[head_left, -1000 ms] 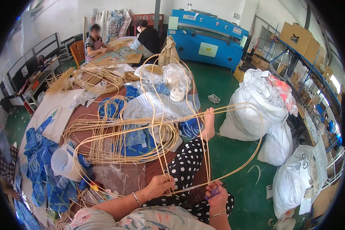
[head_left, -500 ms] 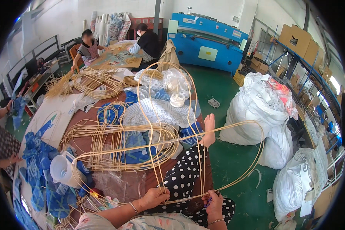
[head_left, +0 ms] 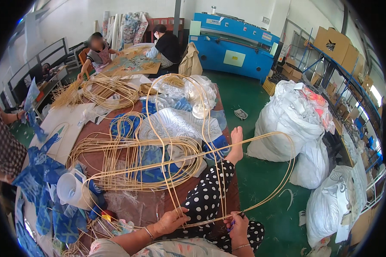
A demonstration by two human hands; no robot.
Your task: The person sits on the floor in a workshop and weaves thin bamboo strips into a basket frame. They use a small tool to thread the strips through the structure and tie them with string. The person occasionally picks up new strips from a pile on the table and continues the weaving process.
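My left hand (head_left: 172,219) grips a bundle of long thin pale cane strips (head_left: 176,188) near the lower middle of the view. The strips loop far out over the table and arc right toward the white sacks. My right hand (head_left: 238,223) pinches the other ends of the same strips, with a small dark tool-like thing at its fingers. My leg in black polka-dot cloth (head_left: 210,192) stretches forward, bare foot (head_left: 235,143) resting by the table's edge. More coiled cane (head_left: 128,167) lies on the brown table (head_left: 137,205).
Blue and white printed fabric pieces (head_left: 176,124), a white plastic jug (head_left: 70,190) and clear plastic bags cover the table. Large white sacks (head_left: 296,120) stand on the green floor at right. Two people work at the far end, a blue machine (head_left: 236,47) behind. Another person's arm at left.
Both hands have shifted slightly along the cane strips, and the big loop at right has swung wider. The person at the left edge has moved further into view.
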